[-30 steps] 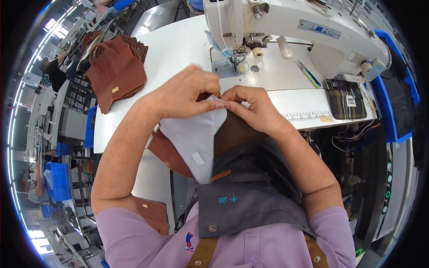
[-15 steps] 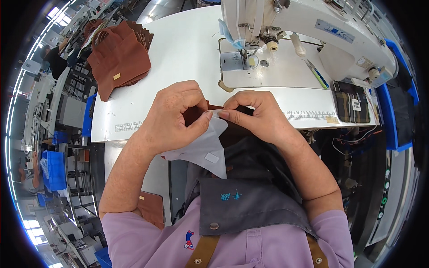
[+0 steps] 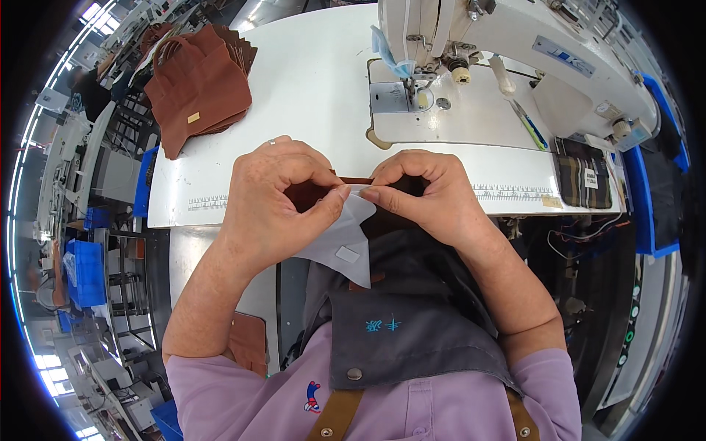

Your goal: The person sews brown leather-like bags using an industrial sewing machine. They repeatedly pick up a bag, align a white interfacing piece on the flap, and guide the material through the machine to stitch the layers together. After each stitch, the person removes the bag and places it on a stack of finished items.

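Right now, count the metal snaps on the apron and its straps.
3: one snap on the grey flap, a second snap on the left brown strap, a third snap on the right brown strap. Others may be hidden in folds.

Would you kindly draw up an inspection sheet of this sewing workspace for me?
Surface: white table, with a ruler strip along the near edge.
Job's things: grey piece held at its upper edge, brown piece showing just behind; brown stack on the table's left; sewing machine at right.
Clutter: blue-green tool and plaid cloth on the right.
Hands: left hand and right hand both pinch the grey piece, fingers close together.
Cables: thin wires below the table's right part.
Surroundings: blue bins on both sides; another person at far left.
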